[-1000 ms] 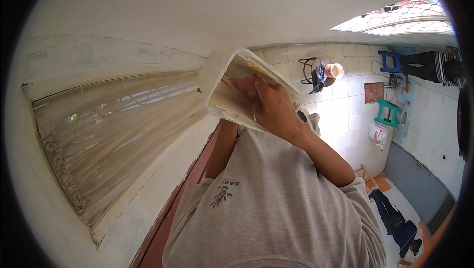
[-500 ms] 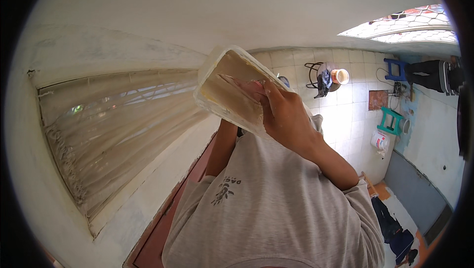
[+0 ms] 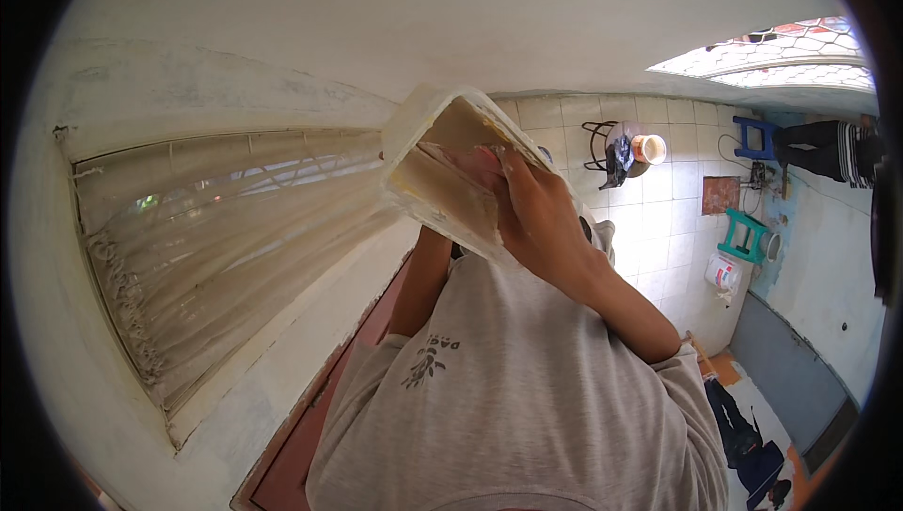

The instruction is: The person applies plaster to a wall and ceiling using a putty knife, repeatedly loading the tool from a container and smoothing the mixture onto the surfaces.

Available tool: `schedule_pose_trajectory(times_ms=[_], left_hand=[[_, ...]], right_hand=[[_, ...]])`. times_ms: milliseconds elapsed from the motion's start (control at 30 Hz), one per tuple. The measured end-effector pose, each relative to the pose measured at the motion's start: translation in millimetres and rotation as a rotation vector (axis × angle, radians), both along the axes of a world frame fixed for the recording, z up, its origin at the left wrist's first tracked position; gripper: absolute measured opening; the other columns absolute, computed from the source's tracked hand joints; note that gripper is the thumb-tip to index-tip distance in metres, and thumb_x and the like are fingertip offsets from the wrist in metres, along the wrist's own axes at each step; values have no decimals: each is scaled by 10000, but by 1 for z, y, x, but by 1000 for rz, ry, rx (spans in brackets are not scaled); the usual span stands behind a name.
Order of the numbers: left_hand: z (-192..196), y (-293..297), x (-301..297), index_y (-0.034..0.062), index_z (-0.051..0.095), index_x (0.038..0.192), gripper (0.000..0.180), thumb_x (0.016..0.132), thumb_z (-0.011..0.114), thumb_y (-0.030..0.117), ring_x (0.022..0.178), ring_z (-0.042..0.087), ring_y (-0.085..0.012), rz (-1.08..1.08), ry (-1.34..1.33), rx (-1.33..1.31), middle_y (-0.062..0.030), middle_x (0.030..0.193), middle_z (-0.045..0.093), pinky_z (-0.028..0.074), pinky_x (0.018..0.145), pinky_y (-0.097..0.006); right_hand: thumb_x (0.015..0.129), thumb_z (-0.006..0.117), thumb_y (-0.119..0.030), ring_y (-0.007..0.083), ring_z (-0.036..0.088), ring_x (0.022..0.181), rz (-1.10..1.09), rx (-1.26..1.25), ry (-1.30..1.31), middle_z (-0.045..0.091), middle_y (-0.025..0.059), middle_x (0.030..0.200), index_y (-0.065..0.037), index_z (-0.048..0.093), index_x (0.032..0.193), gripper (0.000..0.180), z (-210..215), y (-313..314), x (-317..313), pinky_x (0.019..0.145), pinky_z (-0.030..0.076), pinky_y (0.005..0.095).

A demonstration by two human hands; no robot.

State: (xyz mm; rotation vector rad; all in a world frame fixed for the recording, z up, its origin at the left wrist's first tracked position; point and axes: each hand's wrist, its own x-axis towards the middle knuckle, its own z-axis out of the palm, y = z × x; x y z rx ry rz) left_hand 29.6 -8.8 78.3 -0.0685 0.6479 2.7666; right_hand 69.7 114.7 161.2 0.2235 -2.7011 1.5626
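Observation:
A flat cream-coloured tray [image 3: 442,186], smeared with pale paste, is held up close to the white wall [image 3: 470,22]. My right hand [image 3: 541,219] lies across its near face, fingers curled over the edge, gripping it. My left forearm [image 3: 425,276] rises from my grey shirt and passes behind the tray. The left hand itself is hidden by the tray, so I cannot tell what it holds.
A window with a gathered cream curtain [image 3: 216,238] fills the left. A red-brown strip [image 3: 310,436] runs below it. Far below lie a tiled floor [image 3: 658,219], a dark stool with a pot [image 3: 625,149], blue [image 3: 757,135] and green [image 3: 748,233] stools, a white bucket [image 3: 722,271] and another person's legs [image 3: 832,149].
The tray and my right hand have shifted a little lower and to the left against the wall, with the tray's face tilting more toward me. The grip is unchanged.

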Motion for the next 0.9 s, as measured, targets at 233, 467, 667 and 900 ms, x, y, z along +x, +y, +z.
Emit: schedule_pose_trajectory(times_ms=[233, 467, 667, 900], left_hand=[[-1, -1, -2, 44, 401, 1462, 619, 1001, 574, 419, 1132, 537, -296, -41, -9, 32, -119, 1219, 555, 481, 1025, -429], [-2, -1, 0, 44, 385, 1479, 641, 1003, 558, 437, 1127, 540, -297, -71, -26, 47, -126, 1221, 556, 481, 1023, -431], [-2, -2, 3, 44, 371, 1494, 660, 1005, 544, 452, 1123, 543, -299, -88, -41, 60, -131, 1222, 557, 481, 1021, -433], [-5, -4, 4, 44, 354, 1512, 682, 1008, 527, 470, 1118, 547, -300, -102, -57, 89, -137, 1224, 558, 481, 1019, -434]], right_hand=[[809, 563, 116, 489, 633, 882, -15, -51, 43, 658, 291, 956, 94, 506, 1209, 405, -29, -6, -7, 801, 499, 519], [854, 595, 91, 391, 709, 887, -48, -122, -104, 702, 244, 939, 92, 547, 1199, 349, -33, -6, -4, 783, 543, 451], [868, 595, 84, 371, 721, 893, -81, -108, -105, 713, 239, 936, 95, 552, 1216, 350, -31, -5, 1, 785, 552, 441], [865, 582, 101, 358, 723, 896, -56, -123, -112, 702, 239, 1001, 90, 545, 1219, 356, -29, -9, 7, 788, 552, 432]])
